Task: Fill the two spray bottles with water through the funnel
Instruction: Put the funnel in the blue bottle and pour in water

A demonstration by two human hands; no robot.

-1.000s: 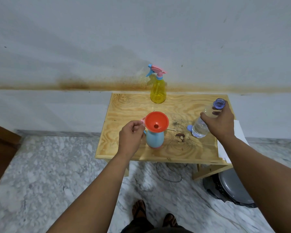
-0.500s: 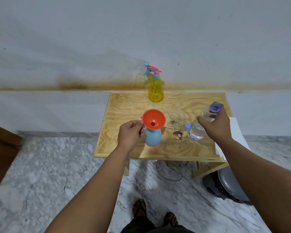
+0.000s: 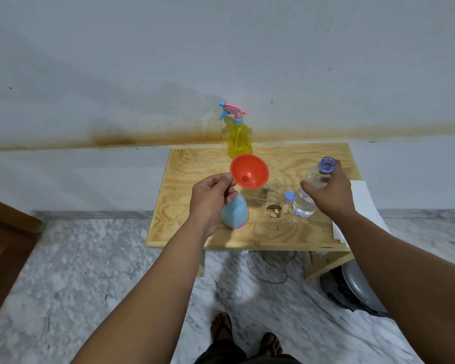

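- Just above the neck of the squat light-blue plastic spray bottle, the orange plastic funnel hangs tilted in the air, pinched at its rim tab by the curled fingers of the left hand; its spout is clear of the bottle. If water is poured now it would likely run past the neck onto the plywood table top.
- The blue bottle stands uncapped near the table's front edge, with the left hand close against it; a knock from that hand while moving the funnel could tip it, since nothing steadies it.
- To the right of the blue bottle, the clear plastic water bottle with a blue-ringed open mouth leans in the grasp of the right hand, fingers wrapped round its upper half. It holds only a little water, low in the base, so I judge it may not be enough for a second fill.
- Its small blue cap lies loose between the two bottles and could be swept off.
- Behind the blue bottle, against the wall, the yellow translucent spray bottle has its pink-and-blue trigger head on; it must come off first.
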